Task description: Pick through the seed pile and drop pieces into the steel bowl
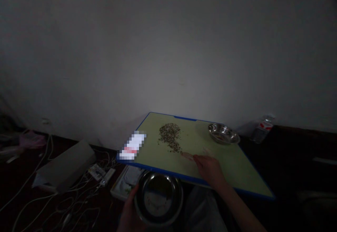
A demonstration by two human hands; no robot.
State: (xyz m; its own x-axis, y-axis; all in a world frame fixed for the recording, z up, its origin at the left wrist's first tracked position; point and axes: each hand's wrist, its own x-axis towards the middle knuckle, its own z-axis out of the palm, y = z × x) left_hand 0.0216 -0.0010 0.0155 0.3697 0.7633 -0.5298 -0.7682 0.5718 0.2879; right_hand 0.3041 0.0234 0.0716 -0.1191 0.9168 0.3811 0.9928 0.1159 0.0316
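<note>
A green board with a blue edge (237,168) lies in front of me in dim light. On it is a pile of small dark grains (170,135). My right hand (207,167) rests on the board, fingers stretched flat toward the near end of the pile. My left hand (129,214) grips the rim of a steel bowl (159,198) held just below the board's near edge. A second steel bowl (223,133) stands at the board's far right.
A clear plastic bottle (262,128) lies by the wall to the right. Left of the board are a grey box (65,165), tangled white cables (79,197) and a flat packet (123,184). A pale wall rises behind.
</note>
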